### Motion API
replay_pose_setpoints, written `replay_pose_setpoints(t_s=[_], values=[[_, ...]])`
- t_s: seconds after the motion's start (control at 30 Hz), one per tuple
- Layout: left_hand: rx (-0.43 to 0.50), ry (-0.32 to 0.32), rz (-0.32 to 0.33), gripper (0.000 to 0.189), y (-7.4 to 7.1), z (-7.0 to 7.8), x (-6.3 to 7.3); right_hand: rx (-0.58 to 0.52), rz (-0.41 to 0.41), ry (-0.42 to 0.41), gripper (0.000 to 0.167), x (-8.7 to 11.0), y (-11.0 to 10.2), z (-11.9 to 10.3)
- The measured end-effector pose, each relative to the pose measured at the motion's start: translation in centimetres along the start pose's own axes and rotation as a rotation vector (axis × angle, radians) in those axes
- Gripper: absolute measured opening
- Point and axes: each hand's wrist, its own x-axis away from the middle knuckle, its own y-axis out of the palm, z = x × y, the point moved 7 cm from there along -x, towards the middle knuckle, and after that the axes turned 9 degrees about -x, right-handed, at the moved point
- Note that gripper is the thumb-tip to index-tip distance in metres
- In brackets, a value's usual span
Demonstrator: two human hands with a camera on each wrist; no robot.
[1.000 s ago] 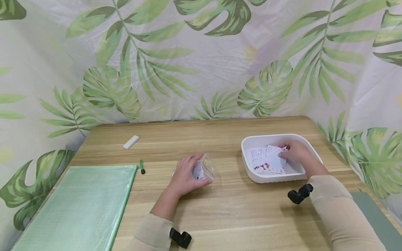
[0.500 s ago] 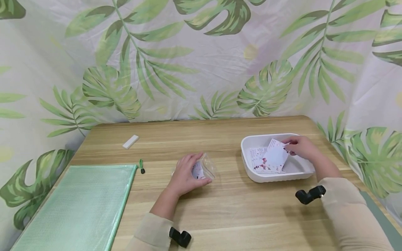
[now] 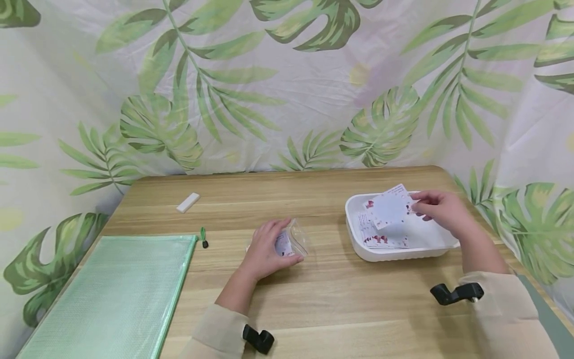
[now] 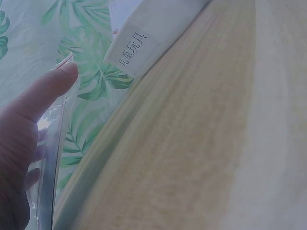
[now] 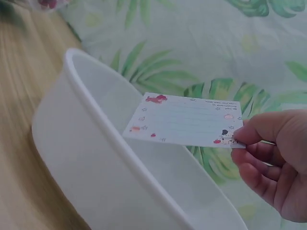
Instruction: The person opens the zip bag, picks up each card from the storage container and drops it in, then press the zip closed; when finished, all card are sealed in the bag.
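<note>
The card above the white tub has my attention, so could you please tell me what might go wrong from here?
The right hand pinches the card near one corner, so it could twist or slip.
The card hangs over the white tub, so an edge might catch there if moved low.
The left hand grips a clear bag with printed paper inside, so squeezing harder might crease both.

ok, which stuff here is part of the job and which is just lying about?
In the job, it seems:
- card, pinched by the right hand over the bin
- white bin
- loose cards in it
- clear bag, held by the left hand

Apparently just lying about:
- green mesh pouch
- green cord by its corner
- white block
</note>
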Motion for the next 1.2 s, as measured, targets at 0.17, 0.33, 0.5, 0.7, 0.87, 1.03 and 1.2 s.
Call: replay_pose_setpoints(t_s=[0.17, 0.33, 0.5, 0.7, 0.87, 1.03, 1.2], values=[[0.002, -0.004, 0.004, 0.092, -0.1, 0.0, 0.0, -0.081, 0.039, -0.044, 0.049, 1.0, 1.3, -1.6], [0.003, -0.004, 0.004, 0.091, 0.0, 0.1, -0.1, -0.22, 0.114, -0.095, 0.047, 1.7, 3.5, -3.0], [0.002, -0.007, -0.001, 0.091, 0.0, 0.1, -0.1, -0.313, 0.132, -0.088, 0.044, 2.1, 6.7, -3.8], [-0.007, -0.01, -0.005, 0.093, 0.0, 0.1, -0.1, -0.361, 0.099, -0.038, 0.041, 2.4, 10.7, -4.3], [-0.012, -0.009, -0.001, 0.094, -0.1, 0.1, -0.1, -0.395, 0.092, -0.019, 0.038, 2.6, 13.0, -4.7], [-0.012, -0.018, -0.005, 0.094, -0.1, 0.0, 0.0, -0.392, 0.091, 0.003, 0.038, 2.9, 14.2, -5.0], [-0.013, -0.037, 0.001, 0.093, -0.2, 0.0, 0.0, -0.4, 0.085, 0.03, 0.039, 3.2, 14.6, -4.9]])
